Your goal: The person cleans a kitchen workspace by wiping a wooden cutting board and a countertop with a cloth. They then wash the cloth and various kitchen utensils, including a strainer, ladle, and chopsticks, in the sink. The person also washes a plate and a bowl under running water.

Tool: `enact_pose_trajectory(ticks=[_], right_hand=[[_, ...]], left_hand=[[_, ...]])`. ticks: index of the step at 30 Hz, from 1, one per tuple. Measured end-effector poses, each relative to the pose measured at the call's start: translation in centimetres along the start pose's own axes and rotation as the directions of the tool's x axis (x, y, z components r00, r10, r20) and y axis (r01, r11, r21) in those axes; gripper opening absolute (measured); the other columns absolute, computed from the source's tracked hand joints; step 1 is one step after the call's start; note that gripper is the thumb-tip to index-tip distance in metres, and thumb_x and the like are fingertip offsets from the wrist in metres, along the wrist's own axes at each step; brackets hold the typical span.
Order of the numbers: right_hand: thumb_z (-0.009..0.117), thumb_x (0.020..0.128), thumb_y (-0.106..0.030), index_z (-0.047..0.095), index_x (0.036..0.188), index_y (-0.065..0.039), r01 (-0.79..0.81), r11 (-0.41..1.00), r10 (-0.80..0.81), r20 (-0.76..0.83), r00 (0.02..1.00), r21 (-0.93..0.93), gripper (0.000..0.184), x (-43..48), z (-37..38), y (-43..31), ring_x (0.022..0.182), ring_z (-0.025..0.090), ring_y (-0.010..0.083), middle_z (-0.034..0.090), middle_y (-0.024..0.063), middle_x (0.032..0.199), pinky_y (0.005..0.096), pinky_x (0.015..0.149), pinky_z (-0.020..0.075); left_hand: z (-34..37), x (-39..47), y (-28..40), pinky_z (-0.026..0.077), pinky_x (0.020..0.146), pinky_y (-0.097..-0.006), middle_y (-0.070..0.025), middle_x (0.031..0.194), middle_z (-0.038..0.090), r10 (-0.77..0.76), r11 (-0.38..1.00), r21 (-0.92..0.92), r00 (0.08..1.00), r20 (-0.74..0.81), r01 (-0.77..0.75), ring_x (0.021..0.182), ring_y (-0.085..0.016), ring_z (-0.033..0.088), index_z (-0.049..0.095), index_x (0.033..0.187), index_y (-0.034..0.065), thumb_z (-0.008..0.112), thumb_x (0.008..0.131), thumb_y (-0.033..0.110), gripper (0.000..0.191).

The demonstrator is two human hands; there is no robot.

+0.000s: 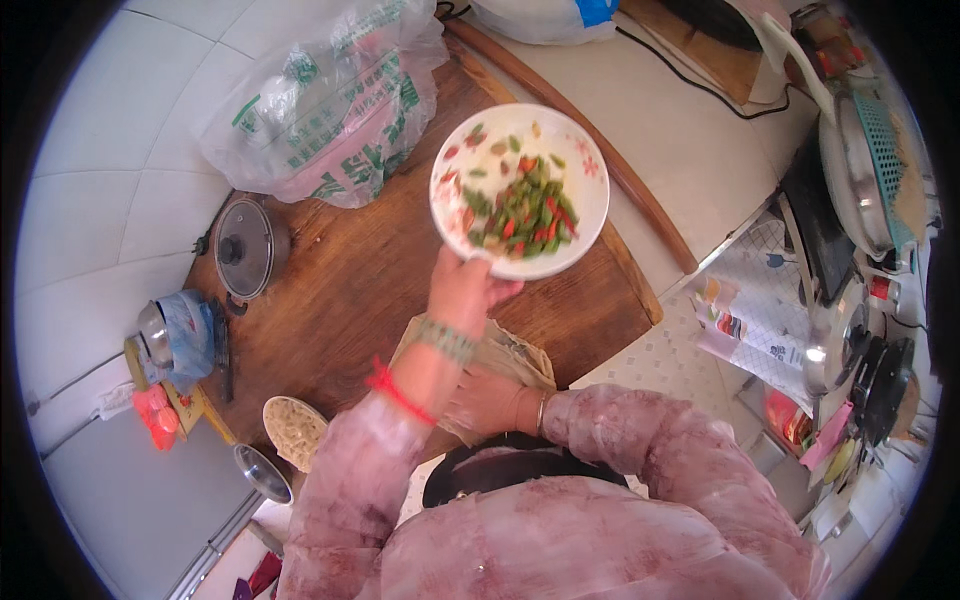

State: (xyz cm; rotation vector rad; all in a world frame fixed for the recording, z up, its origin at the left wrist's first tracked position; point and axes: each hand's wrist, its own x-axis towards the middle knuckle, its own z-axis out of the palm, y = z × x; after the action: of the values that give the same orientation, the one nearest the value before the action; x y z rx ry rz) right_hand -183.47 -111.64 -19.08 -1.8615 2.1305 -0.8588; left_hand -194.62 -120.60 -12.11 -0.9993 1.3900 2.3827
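My left hand (pixel 466 289) grips the near rim of a white bowl (pixel 445 238) with a floral pattern. Chopped green and red peppers (pixel 529 214) lie in the bowl, which is over the wooden table. Lower down, my right hand (pixel 484 401) rests on a tan cloth (pixel 517 355) at the table's near edge. The fingers of that hand are partly hidden by my left forearm, so whether they grip the cloth is not clear.
A printed plastic bag (pixel 322 112) and a lidded pot (pixel 244 247) stand on the wooden table (pixel 352 300) at the left. Nearer me are a bowl of pale food (pixel 292 431) and a metal-rimmed round thing (pixel 262 474). A stove area with pans (pixel 885 390) lies at the right.
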Motion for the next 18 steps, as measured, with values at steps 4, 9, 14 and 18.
enact_pose_trajectory(ticks=[4, 9, 14, 18], right_hand=[[0.044, 0.079, -0.026, 0.052, 0.119, -0.008, 0.116, 0.989, -0.118, -0.006, 0.993, -0.093, 0.044, -0.1, 4.0, 1.0, 0.118, 0.039, 0.0270, 0.052, 0.0094, 0.115, 0.0502, 0.104, 0.0196], [0.047, 0.077, -0.028, 0.051, 0.118, -0.001, 0.239, 0.958, -0.238, -0.023, 0.971, 0.158, 0.049, 0.5, 0.1, 1.4, 0.121, 0.036, 0.0293, 0.047, 0.0106, 0.124, 0.0473, 0.104, 0.0217], [0.052, 0.074, -0.027, 0.054, 0.113, 0.000, 0.283, 0.959, -0.281, -0.064, 0.958, 0.022, 0.047, 1.3, -1.3, 0.9, 0.117, 0.040, 0.0265, 0.050, 0.0108, 0.118, 0.0410, 0.105, 0.0244], [0.041, 0.082, -0.021, 0.046, 0.122, 0.000, 0.288, 0.954, -0.291, 0.025, 0.956, 0.083, 0.045, 2.3, 0.6, 0.7, 0.125, 0.034, 0.0271, 0.043, 0.0118, 0.130, 0.0400, 0.107, 0.0213]], left_hand=[[-5.5, -7.9, 0.5, 0.054, 0.066, -0.0375, -0.0146, 0.113, 0.053, -0.007, 1.000, -0.023, 0.997, -0.077, 0.005, 0.089, -0.027, 0.060, 0.037, 0.123, 0.0063, 0.042, 0.081, 0.003, 0.042], [-12.5, -16.4, -0.9, 0.056, 0.064, -0.0351, -0.0133, 0.111, 0.054, 0.049, 0.998, -0.020, 0.916, -0.398, -0.063, 0.086, -0.026, 0.062, 0.037, 0.124, 0.0070, 0.043, 0.079, 0.004, 0.045], [-15.5, -20.4, -3.1, 0.056, 0.059, -0.0338, -0.0143, 0.108, 0.054, 0.062, 0.979, -0.132, 0.838, -0.543, -0.158, 0.081, -0.026, 0.062, 0.036, 0.123, 0.0070, 0.041, 0.078, 0.001, 0.046], [-14.8, -20.1, -3.2, 0.056, 0.059, -0.0341, -0.0150, 0.107, 0.054, 0.063, 0.957, -0.200, 0.821, -0.568, -0.212, 0.081, -0.025, 0.062, 0.036, 0.123, 0.0060, 0.042, 0.077, 0.002, 0.046]])
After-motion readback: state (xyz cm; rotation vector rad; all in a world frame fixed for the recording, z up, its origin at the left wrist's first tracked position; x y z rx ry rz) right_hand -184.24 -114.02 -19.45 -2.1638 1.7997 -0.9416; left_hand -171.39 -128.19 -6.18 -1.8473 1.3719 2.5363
